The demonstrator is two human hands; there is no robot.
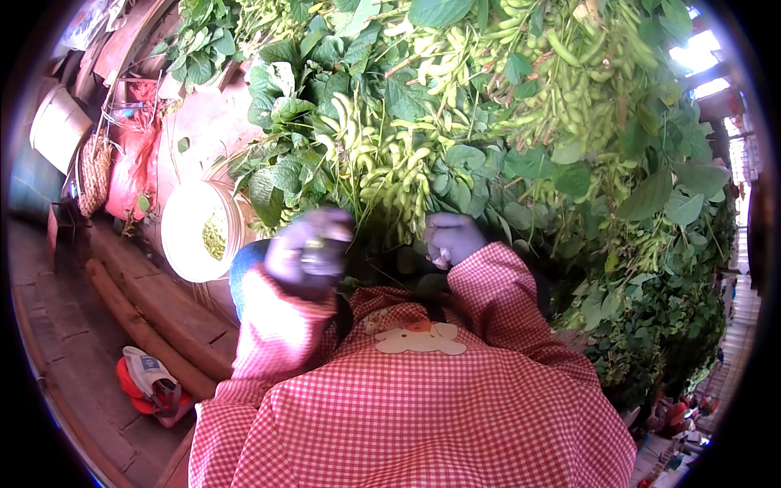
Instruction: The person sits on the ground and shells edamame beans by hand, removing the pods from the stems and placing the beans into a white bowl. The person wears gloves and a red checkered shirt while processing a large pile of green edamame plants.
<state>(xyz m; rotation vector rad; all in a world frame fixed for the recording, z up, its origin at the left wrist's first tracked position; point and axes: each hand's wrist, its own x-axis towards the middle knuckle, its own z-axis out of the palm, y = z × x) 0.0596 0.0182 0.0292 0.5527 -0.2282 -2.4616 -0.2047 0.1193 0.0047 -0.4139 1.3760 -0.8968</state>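
My left hand (pixel 310 247), in a greyish-purple glove, is motion-blurred between the white plastic bucket and the bean plants. Something dark and shiny shows at its palm side, too blurred to name. My right hand (pixel 454 239), gloved alike, has its fingers curled beside a cluster of green soybean pods (pixel 399 183); whether it grips anything is hidden. The heap of leafy soybean plants (pixel 409 97) rises right before both hands. Green shelled beans (pixel 215 235) lie in the white plastic bucket (pixel 180 229), left of my left hand.
A second white bucket (pixel 61 128) stands at the far left, near a red plastic bag (pixel 131 177). Wooden beams (pixel 158 311) run along the floor at left. A red and white cap (pixel 152 384) lies on the paving. Bean plants (pixel 653 305) continue down the right.
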